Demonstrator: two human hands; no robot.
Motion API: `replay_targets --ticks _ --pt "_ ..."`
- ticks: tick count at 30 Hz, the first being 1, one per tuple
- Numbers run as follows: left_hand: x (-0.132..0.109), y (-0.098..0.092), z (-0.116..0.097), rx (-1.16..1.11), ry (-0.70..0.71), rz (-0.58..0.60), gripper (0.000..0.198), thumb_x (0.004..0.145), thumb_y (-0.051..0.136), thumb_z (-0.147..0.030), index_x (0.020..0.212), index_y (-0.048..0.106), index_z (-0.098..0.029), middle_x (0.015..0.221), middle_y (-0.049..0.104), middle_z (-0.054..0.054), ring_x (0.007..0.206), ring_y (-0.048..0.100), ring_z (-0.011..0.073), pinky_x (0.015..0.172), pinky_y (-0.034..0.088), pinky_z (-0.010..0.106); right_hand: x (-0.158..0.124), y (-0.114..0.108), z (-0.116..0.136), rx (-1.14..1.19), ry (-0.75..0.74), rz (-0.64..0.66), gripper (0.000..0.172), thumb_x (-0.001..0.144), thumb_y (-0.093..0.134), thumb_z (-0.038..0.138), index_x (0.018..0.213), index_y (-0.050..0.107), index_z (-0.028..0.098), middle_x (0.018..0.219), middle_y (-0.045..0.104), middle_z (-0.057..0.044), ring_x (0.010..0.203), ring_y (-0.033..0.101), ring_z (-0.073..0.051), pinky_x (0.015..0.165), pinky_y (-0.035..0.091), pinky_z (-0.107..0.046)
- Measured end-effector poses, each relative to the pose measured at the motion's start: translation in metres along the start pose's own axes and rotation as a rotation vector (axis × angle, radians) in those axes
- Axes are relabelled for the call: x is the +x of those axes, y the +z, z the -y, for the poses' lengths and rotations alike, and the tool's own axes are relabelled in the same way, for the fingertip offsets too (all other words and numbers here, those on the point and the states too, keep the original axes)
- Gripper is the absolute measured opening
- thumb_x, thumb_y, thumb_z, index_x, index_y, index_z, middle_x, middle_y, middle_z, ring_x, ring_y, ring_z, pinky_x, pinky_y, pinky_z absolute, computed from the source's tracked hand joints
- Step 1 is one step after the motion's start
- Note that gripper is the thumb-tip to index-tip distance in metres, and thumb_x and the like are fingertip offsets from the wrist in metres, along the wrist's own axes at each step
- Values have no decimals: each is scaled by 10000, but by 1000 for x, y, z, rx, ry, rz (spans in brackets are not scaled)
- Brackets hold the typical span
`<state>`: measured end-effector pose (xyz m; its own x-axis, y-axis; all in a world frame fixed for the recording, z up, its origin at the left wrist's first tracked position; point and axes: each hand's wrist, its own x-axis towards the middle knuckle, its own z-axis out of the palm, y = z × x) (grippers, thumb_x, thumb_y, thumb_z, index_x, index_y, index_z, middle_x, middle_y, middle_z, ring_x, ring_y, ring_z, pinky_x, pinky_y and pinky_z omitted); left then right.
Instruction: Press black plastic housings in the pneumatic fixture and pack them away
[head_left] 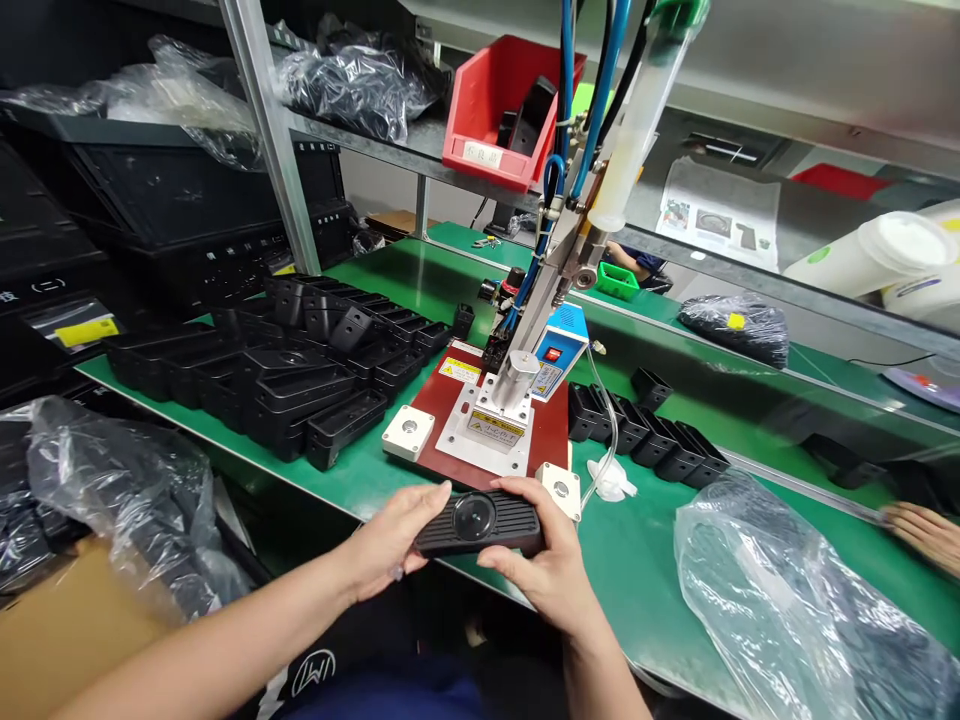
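Between my two hands, in front of the bench edge, is a black ribbed housing point(506, 520) with a round dark disc point(474, 517) facing up. My left hand point(397, 535) grips its left end, thumb on top. My right hand point(544, 560) holds the right end, with the thumb along the near side and fingers over the far side. Just beyond stands a press point(514, 390) on a dark red base point(435, 400), with a white button box point(409, 432) at its left corner and another point(561, 488) at its right corner.
Black housings point(292, 400) are piled on the left, and a row of them point(652, 435) stands at right. Clear plastic bags point(795, 590) lie at front right. A red bin point(480, 120) sits on the shelf above. Another person's hand point(926, 535) is at the right edge.
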<state>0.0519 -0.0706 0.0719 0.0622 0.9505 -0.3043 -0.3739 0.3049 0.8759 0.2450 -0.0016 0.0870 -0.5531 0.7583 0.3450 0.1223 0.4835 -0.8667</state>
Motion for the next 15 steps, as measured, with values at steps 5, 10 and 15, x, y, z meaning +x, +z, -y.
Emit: replay_targets --ticks 5,10,15 --pt "27 1 -78 358 405 -72 447 819 589 -565 835 612 -119 632 496 -19 460 403 58 371 308 170 39 -9 10 -66 -279 -198 467 730 804 320 1155 612 300 1131 635 -57 1070 587 -249 934 470 -394" --pt "83 16 -137 465 709 -197 382 852 544 -457 919 663 -101 829 633 39 652 518 87 551 388 186 106 -32 16 -48 -222 -389 404 733 772 400 1076 627 246 1048 644 -46 943 604 -214 869 486 -367" --pt "120 23 -144 469 684 -268 626 888 259 -433 982 645 51 792 571 13 653 521 61 620 326 238 138 -45 10 50 -150 -334 359 788 707 396 1071 616 193 1019 636 -20 904 599 -174 845 459 -310"
